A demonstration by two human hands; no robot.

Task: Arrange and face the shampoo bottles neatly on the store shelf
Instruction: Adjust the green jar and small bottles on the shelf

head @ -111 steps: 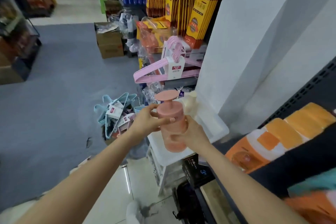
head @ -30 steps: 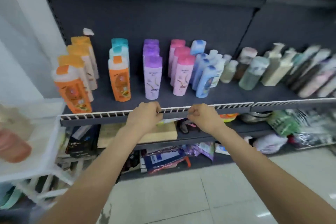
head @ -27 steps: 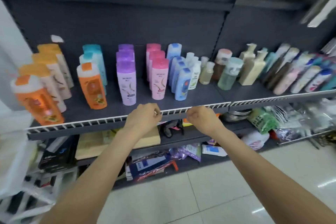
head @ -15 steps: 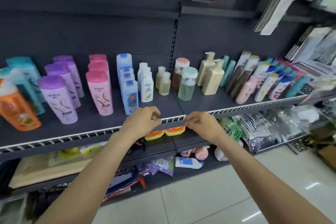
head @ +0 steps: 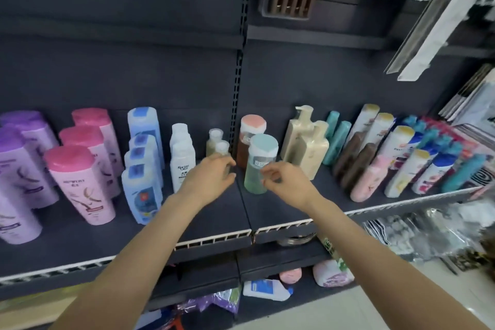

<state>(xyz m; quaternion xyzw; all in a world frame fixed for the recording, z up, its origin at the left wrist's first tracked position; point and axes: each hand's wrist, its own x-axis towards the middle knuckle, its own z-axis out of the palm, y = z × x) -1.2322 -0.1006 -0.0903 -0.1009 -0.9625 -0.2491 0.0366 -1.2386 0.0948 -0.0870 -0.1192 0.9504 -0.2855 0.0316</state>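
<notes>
A person's two bare arms reach over the front edge of a dark store shelf (head: 214,211) lined with shampoo bottles. The left hand (head: 211,178) is over the middle of the shelf, fingers loosely curled, at a small clear bottle (head: 221,148) with a white cap; whether it grips that bottle cannot be told. The right hand (head: 284,182) has its fingers curled near the front of a pale green bottle (head: 258,166) with a teal lid, close to or touching it; a grip cannot be made out. Behind the green bottle stands a brown bottle (head: 250,136) with a pink lid. Toward the left end of the shelf stand white bottles (head: 183,158), blue bottles (head: 142,166), pink bottles (head: 83,179) and purple bottles (head: 18,169), each in a row running from front edge to back. Toward the right end stand two cream pump bottles (head: 308,144), teal tubes (head: 336,139), dark brown bottles (head: 353,161) and leaning white bottles (head: 396,153) with yellow caps. A lower shelf (head: 267,265) holds loose packets
</notes>
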